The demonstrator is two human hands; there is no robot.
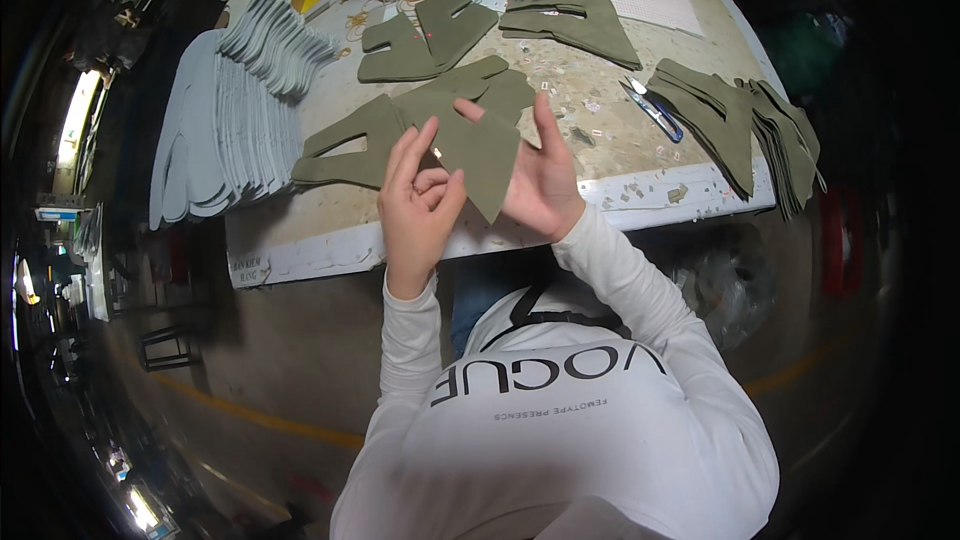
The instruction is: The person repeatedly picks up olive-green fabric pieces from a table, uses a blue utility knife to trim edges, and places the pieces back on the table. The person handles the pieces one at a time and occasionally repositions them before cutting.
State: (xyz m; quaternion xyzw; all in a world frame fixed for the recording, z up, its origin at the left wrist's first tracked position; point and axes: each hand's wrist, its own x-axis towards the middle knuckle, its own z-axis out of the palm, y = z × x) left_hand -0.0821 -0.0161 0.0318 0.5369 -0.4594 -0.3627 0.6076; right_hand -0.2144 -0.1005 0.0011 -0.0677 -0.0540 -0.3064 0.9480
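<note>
We record a worn, white-edged table (320, 258). Above its near side, the right hand (545, 190), spread and thumb raised, backs a pointed olive fabric piece (480, 155); the left hand (418, 210) bends at the piece's left side, pinch undetermined. Littered tabletop separates the right hand from blue-handled metal snips (657, 118). Dark lettering (248, 270) marks the table's front.

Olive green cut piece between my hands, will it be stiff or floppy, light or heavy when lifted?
The olive green cut piece is probably light: it looks thin between left hand and right hand. It likely holds some shape, as its pointed tip looks fairly flat, yet may bend easily, with no stiffener visible.
</note>
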